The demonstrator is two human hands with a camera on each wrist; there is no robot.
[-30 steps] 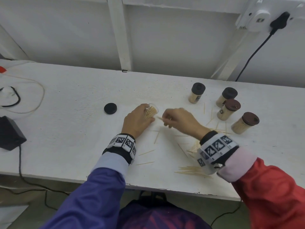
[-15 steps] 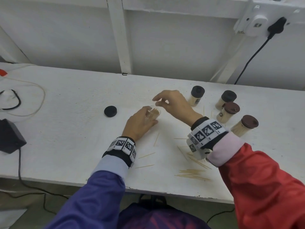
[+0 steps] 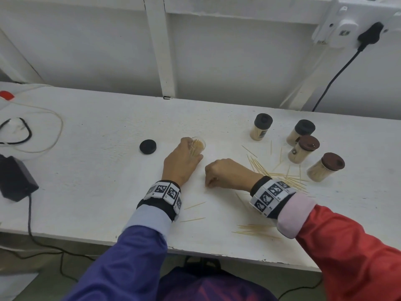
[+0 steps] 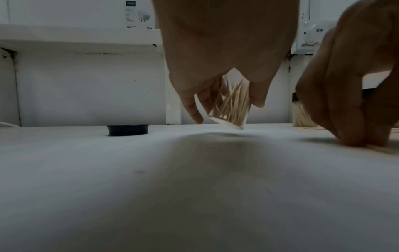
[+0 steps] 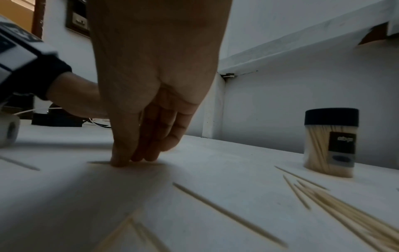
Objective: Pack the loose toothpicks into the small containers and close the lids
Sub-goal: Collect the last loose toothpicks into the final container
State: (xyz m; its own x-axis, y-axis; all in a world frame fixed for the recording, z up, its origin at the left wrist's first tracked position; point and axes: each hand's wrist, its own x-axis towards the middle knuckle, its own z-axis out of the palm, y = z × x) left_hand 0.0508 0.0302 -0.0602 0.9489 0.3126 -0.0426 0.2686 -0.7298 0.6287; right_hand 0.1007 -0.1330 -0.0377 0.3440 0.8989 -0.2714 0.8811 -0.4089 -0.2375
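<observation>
My left hand (image 3: 193, 152) grips an open clear container (image 3: 198, 145) partly filled with toothpicks, tilted with one edge of its base (image 4: 233, 125) on the white table (image 3: 97, 170). Its black lid (image 3: 148, 146) lies on the table to the left. My right hand (image 3: 211, 181) is just right of the left hand, fingertips (image 5: 121, 162) down on the table, pinching a single toothpick (image 5: 97, 162) that lies flat. Loose toothpicks (image 3: 280, 177) are scattered behind the right wrist, with more near the front edge (image 3: 253, 231).
Several closed, filled containers stand at the back right: two with black lids (image 3: 261, 127) (image 3: 300, 132), two with brown lids (image 3: 303, 148) (image 3: 325, 167). A black adapter (image 3: 15, 179) and cables (image 3: 32, 127) occupy the left end. A plugged wall socket (image 3: 366, 35) is up right.
My right hand left the mouth of the held container and came back down to the table in front of it, onto a loose toothpick. The left hand kept holding the container.
</observation>
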